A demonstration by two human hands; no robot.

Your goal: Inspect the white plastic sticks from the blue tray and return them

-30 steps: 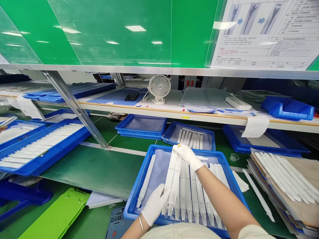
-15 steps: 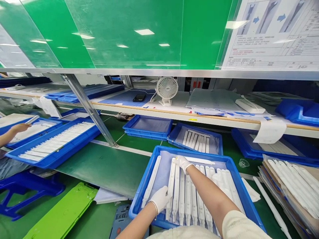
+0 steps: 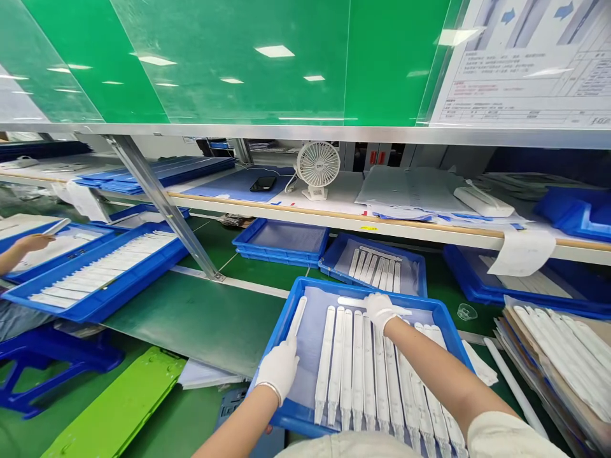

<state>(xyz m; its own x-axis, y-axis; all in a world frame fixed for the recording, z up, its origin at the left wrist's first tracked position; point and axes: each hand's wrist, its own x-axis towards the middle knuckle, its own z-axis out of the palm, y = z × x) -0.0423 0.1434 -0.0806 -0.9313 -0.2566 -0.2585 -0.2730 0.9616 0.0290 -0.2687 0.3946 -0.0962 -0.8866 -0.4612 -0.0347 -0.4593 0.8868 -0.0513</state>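
The left hand (image 3: 279,367), gloved in white, has let go of the bundle of strips it held a second ago and now lies half-closed over the near end of a single white strip (image 3: 296,316) lying apart along the left wall of the blue tray (image 3: 291,299); whether the fingers pinch it I cannot tell. The right hand (image 3: 380,311), also gloved, has moved from the left end of the row to its far middle, fingers loosely curled on the tops of the white strips in a row (image 3: 363,362). These now lie flat and parallel where earlier some were lifted, so the bundle seems set down and squared. Another person's hand (image 3: 31,242) holds a strip at the far left.
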